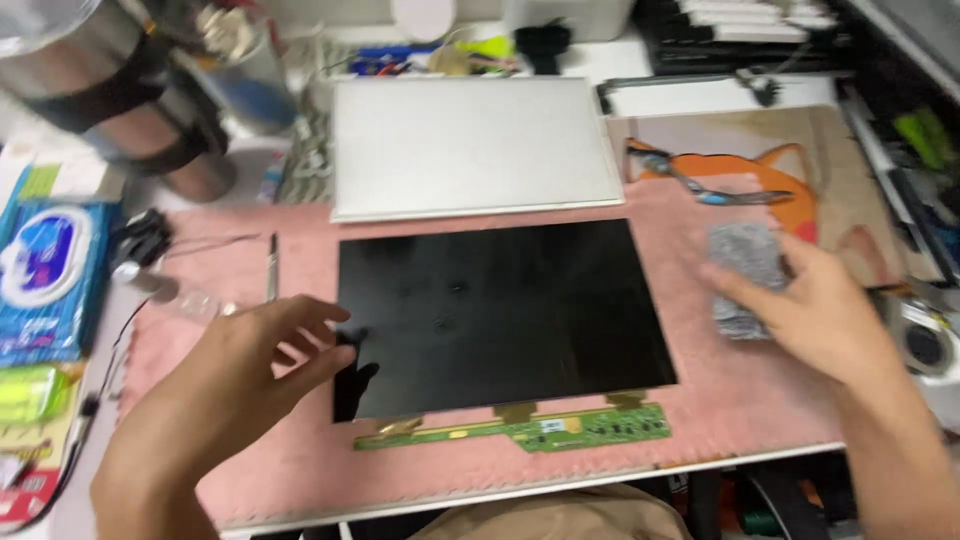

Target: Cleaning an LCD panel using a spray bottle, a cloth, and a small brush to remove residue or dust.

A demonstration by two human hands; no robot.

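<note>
My right hand (812,305) rests on a grey cloth (745,275) at the right of the pink mat (290,470). My fingers are closing over its near edge, though I cannot tell whether they actually pinch it or only lie on it. The cloth sits just right of the black panel (500,315), not touching it.

My left hand (235,385) hovers at the panel's near left corner, fingers spread and loosely curled, holding nothing. The fingertips (335,330) reach the panel's left edge, and their dark reflection shows in the glossy surface beside them. Whether they actually touch the panel I cannot tell.

The black panel lies flat in the middle of the mat, its long side running left to right. Along its near edge hangs a narrow green circuit strip (520,432), joined to the panel by short brownish tabs.

Just beyond the panel's far edge lies a white sheet (470,145) of about the same shape, also flat. To the right of it is a mat with an orange fox picture (770,185), with a pair of tweezers with blue tips (715,190) lying on it.

On the left of the pink mat, a thin metal tool (271,265) lies pointing away from me. Further left, off the mat, sits a blue pack of wipes (45,280). In the far left corner is a blurred dark and silvery object that I cannot make out.
</note>
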